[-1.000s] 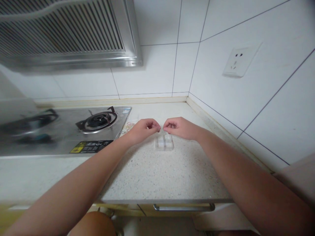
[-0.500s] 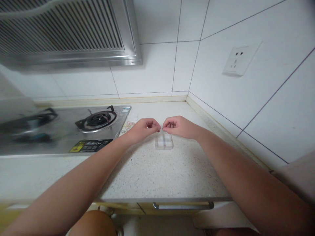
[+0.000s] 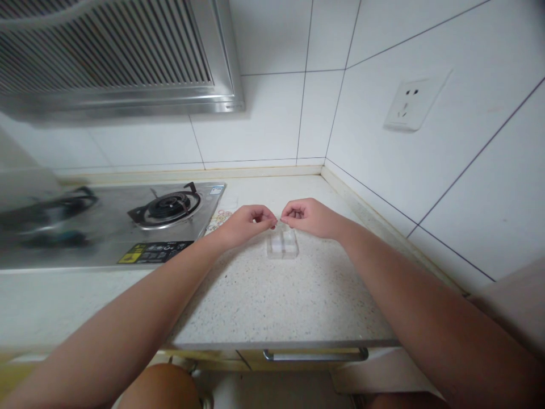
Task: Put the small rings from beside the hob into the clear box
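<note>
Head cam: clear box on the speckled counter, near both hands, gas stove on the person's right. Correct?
One error: the gas stove is on the person's left, as the head view shows. The rest holds: the clear box is on the speckled counter, near both the left hand and the right hand.

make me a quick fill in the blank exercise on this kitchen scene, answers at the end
1. The left hand and right hand are near a clear box resting on the speckled ____.
2. In the picture, the stove lies to the ____ of the clear box.
3. Above the stove hangs a metal range ____.
4. The white socket is mounted on the tiled ____.

Missing words: countertop; left; hood; wall.
</note>
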The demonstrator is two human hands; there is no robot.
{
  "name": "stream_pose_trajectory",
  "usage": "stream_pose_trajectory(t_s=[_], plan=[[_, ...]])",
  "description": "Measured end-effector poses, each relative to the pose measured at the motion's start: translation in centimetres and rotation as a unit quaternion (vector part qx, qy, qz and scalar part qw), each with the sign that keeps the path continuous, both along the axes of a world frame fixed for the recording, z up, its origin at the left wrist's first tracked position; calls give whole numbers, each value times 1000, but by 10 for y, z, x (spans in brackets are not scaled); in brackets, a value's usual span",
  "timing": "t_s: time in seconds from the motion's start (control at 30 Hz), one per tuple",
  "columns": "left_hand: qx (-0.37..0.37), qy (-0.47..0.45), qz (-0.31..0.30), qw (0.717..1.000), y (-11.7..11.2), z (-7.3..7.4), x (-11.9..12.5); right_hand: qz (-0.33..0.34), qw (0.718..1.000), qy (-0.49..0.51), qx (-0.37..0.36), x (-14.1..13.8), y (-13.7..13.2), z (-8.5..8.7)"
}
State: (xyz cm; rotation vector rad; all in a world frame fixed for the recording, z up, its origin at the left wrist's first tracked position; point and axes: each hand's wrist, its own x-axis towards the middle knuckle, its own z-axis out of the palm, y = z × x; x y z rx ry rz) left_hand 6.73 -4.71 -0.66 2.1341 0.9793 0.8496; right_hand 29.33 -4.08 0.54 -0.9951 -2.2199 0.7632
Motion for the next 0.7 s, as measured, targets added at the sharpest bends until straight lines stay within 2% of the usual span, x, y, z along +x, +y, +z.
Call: stream_pose_trajectory(t_s=[0.7], plan=[[15, 16, 6, 1000, 2, -2, -2, -2, 1000, 16, -14, 1, 3, -3]])
